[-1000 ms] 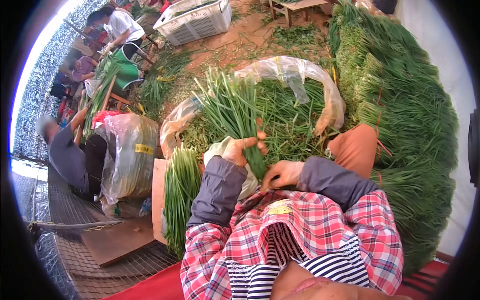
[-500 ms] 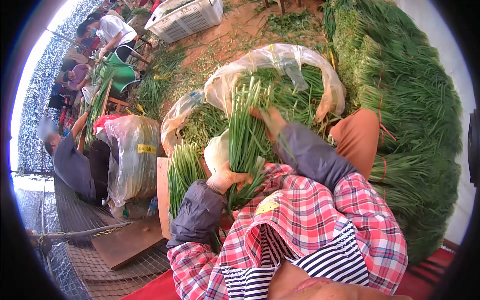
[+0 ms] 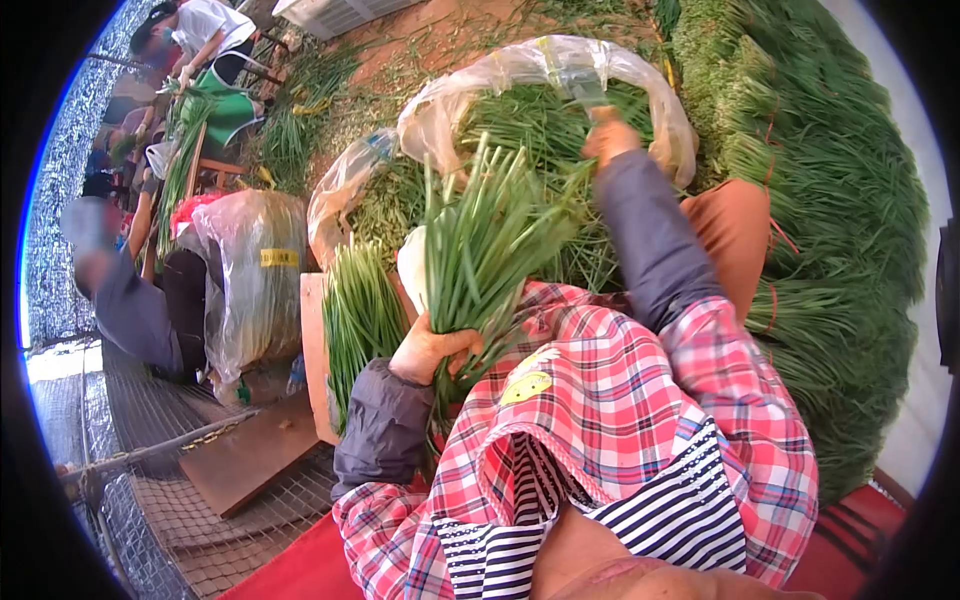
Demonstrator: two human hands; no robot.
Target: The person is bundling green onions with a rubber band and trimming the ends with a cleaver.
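My left hand (image 3: 432,348) is wrapped round the lower part of a bunch of chives (image 3: 480,240), its stalks fanning upward with pale ends at the top. My right hand (image 3: 610,138) is away from that bunch, above the far side of a clear plastic bag (image 3: 430,125) with a rolled-back rim. Its fingers look curled, and whatever is in them is hidden. Loose chives (image 3: 530,115) fill the bag. Beside my left forearm, more chives (image 3: 358,310) stand upright against a wooden board (image 3: 314,350).
A large heap of tied chive bundles (image 3: 830,200) rises on the right. At left, a seated person (image 3: 135,300) is near a stuffed plastic sack (image 3: 255,290); another person (image 3: 215,30) works behind. A white crate (image 3: 335,12) stands at the back, and a brown board (image 3: 250,455) lies lower left.
My right hand has moved away from the bunch, up and right over the bag. The bunch in my left hand has tilted and spread. The whole view has shifted slightly.
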